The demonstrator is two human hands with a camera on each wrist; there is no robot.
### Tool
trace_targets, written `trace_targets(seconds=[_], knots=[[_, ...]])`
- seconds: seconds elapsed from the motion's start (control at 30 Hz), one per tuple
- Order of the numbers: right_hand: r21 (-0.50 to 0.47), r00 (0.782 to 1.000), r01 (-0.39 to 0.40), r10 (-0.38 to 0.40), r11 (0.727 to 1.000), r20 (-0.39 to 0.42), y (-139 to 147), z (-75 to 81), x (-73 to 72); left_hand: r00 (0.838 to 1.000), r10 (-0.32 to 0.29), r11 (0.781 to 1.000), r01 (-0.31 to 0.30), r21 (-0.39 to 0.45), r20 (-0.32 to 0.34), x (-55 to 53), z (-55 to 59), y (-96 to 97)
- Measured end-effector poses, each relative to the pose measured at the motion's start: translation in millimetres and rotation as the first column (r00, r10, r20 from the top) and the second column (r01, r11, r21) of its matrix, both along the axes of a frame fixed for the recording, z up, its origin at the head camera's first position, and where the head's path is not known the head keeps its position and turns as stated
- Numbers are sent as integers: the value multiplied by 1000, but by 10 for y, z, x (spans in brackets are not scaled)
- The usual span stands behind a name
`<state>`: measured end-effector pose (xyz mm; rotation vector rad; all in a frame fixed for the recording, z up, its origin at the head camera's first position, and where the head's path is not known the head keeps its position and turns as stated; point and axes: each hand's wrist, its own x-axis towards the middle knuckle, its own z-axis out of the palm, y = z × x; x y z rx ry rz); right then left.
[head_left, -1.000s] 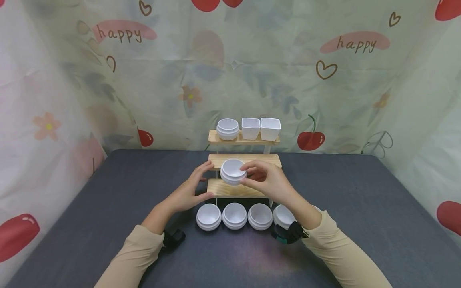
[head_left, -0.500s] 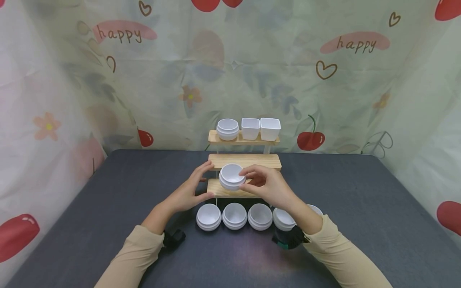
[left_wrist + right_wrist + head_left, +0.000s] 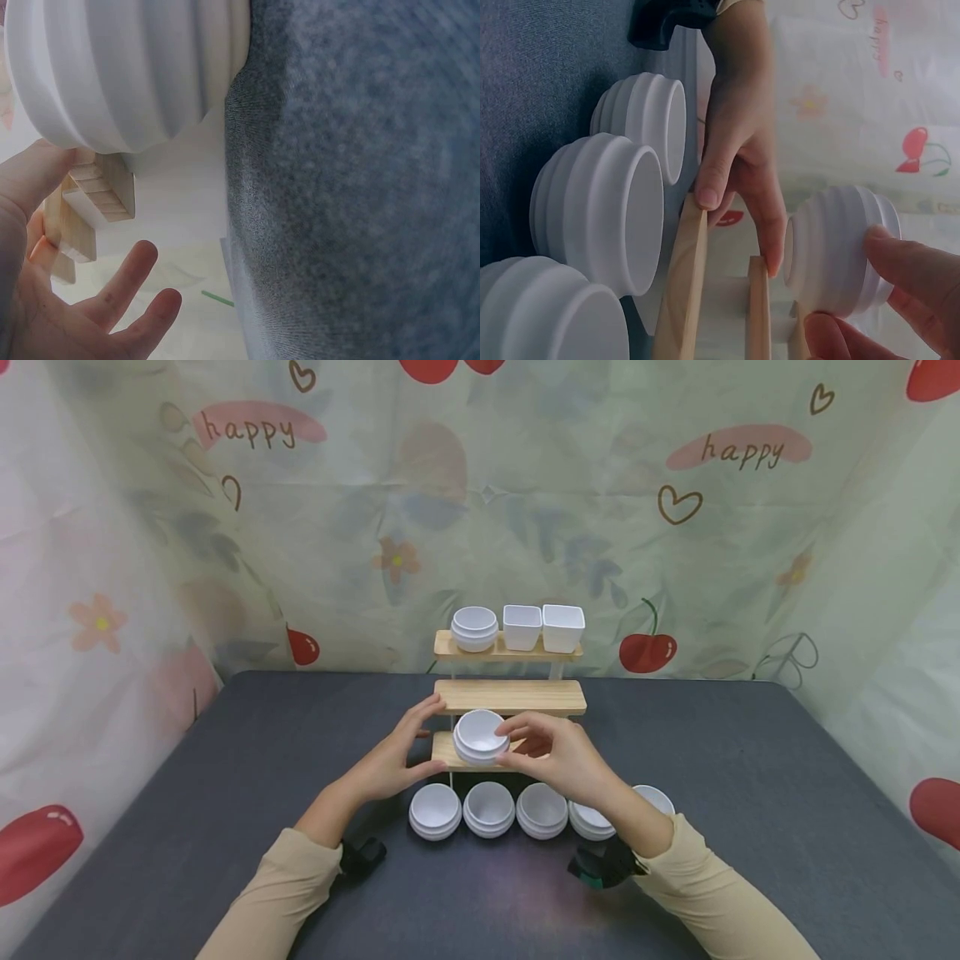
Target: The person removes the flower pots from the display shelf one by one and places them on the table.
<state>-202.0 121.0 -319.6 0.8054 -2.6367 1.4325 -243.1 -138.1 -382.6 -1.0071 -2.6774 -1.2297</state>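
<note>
A small round white ribbed pot [image 3: 480, 732] is pinched at its right side between the thumb and fingers of my right hand [image 3: 562, 750]. In the right wrist view the pot [image 3: 840, 251] stands off from the planks. From the head it overlaps the left part of the bottom tier of a three-tier wooden display stand [image 3: 510, 696]. My left hand [image 3: 393, 756] is at the stand's left end, its thumb touching the bottom plank and its index finger the middle plank. The other left fingers [image 3: 124, 281] reach out nearly straight in the left wrist view.
On the top tier sit a round white pot [image 3: 474, 629] and two square white pots [image 3: 522, 627]. Several round white pots [image 3: 489, 810] line up on the dark cloth before the stand, partly covered by my right forearm. A printed curtain [image 3: 487, 527] hangs behind.
My right hand has brought the round pot down and slightly left, from in front of the middle tier to over the bottom tier. The left hand keeps its place.
</note>
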Motion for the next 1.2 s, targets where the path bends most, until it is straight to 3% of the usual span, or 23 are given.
trace_targets(seconds=[0.53,0.87,1.2], knots=[[-39,997,-82,82,996,-1,-31,-39,80,1000,7,1000,-7,-4,7,3,10,2],[-26,995,-100,100,995,11,-21,-84,124,997,-24,1000,25,17,-80,8,-36,-14],[-20,994,-104,105,994,20,-21,-161,208,1000,-10,1000,10,1,-10,1,-9,1]])
